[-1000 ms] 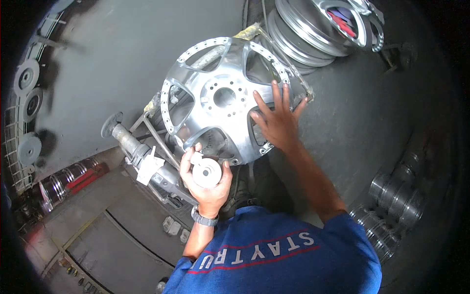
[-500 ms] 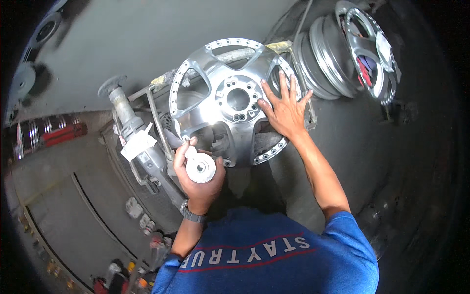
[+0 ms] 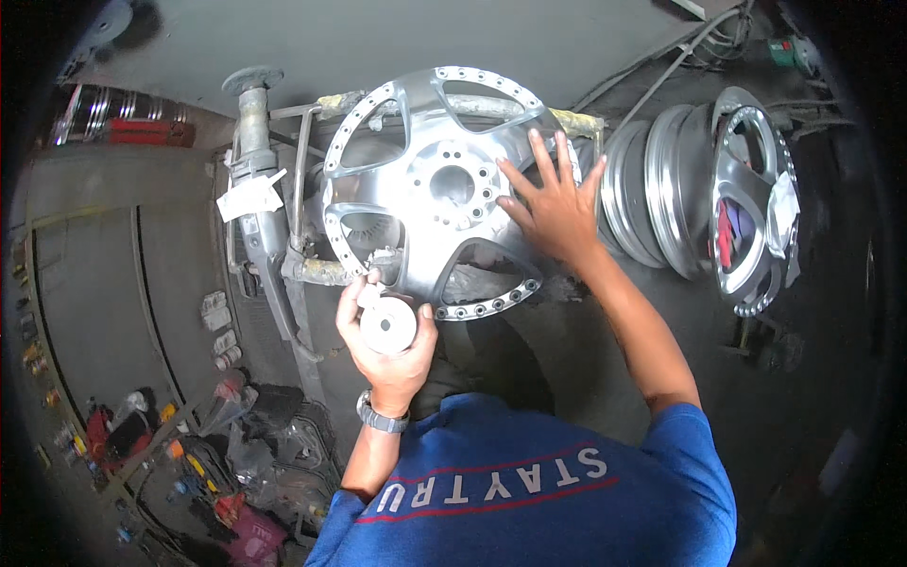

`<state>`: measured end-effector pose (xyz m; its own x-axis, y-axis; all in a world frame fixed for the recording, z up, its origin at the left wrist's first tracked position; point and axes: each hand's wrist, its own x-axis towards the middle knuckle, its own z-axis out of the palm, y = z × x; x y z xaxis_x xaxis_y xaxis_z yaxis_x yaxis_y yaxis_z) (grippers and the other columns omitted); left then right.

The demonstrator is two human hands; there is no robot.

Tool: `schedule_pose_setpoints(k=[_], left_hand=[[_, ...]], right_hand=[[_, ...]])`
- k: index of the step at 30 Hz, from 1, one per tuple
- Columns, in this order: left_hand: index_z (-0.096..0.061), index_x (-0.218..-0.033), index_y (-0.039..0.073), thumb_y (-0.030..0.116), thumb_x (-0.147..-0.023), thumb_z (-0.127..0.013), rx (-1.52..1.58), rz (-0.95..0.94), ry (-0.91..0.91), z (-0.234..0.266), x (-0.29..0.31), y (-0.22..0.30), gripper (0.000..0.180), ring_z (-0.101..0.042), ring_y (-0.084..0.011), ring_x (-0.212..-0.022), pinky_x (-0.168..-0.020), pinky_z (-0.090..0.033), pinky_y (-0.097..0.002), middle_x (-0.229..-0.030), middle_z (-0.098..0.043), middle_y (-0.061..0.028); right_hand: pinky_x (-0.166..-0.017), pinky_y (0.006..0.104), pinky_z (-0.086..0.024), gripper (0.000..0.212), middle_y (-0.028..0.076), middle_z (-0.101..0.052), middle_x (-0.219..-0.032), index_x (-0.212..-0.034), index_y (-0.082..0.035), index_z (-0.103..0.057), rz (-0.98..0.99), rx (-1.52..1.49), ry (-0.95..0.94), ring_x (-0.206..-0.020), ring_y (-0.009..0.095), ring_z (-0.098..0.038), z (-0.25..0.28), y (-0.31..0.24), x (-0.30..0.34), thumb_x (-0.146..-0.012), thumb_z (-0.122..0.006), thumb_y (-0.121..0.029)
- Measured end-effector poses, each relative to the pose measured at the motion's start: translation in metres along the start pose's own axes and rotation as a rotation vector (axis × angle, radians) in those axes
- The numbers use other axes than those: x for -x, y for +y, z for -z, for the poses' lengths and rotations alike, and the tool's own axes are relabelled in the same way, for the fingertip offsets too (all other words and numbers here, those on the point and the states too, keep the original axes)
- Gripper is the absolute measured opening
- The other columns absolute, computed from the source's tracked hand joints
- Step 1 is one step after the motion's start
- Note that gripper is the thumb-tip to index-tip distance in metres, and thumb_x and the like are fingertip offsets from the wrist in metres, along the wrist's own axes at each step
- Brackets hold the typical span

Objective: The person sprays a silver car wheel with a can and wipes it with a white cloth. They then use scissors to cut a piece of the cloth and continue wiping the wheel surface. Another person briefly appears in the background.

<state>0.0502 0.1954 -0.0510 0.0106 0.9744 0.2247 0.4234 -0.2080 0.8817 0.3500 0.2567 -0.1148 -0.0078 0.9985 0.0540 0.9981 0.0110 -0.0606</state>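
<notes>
A bright metal wheel face [image 3: 439, 269] with a ring of small holes along its rim rests on a metal frame [image 3: 590, 123] before me. My left hand [image 3: 387, 352] is closed round a round silver-white piece [image 3: 385, 326], a disc with a small hole at its centre. That hand is at the wheel's near left edge, its fingertips close to the rim; I cannot tell whether they touch it. With fingers spread, my right hand [image 3: 559, 213] lies over the wheel's right side, beside the centre hole, and holds nothing.
More wheel rims [image 3: 666, 189] are lined up on the right. A metal post with a round top [image 3: 253, 123] stands left of the wheel, with a white paper [image 3: 250, 198] on it. Bags and tools [image 3: 255, 454] lie at the lower left. Cables [image 3: 699, 42] run along the far right.
The view has turned, so the wheel, post and rims swing clockwise in the picture. My left hand still grips the round piece; my right hand stays spread over the wheel.
</notes>
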Motion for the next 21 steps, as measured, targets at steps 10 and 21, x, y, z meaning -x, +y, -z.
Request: schedule_pose_setpoints(k=[10, 21], left_hand=[[-0.037, -0.162, -0.001, -0.004, -0.081, -0.093, 0.087, 0.070, 0.047, -0.020, 0.018, 0.008, 0.098, -0.068, -0.0203, -0.109, -0.099, -0.058, -0.0332, -0.154, -0.057, -0.0226], [-0.038, -0.162, -0.002, -0.006, -0.081, -0.091, -0.040, 0.037, 0.113, -0.017, 0.007, 0.011, 0.097, -0.065, -0.0276, -0.126, -0.108, -0.055, -0.0377, -0.151, -0.058, -0.0228]], right_hand=[[-0.116, 0.0963, -0.007, 0.064, 0.010, -0.026, -0.186, -0.164, -0.039, -0.057, 0.130, 0.046, -0.006, -0.172, 0.044, -0.016, 0.002, 0.023, -0.027, -0.108, -0.054, -0.070], [-0.117, 0.0960, -0.005, 0.062, 0.008, -0.024, -0.187, -0.163, -0.042, -0.058, 0.231, 0.046, -0.035, -0.172, 0.042, -0.016, 0.004, 0.034, -0.044, -0.107, -0.058, -0.069]])
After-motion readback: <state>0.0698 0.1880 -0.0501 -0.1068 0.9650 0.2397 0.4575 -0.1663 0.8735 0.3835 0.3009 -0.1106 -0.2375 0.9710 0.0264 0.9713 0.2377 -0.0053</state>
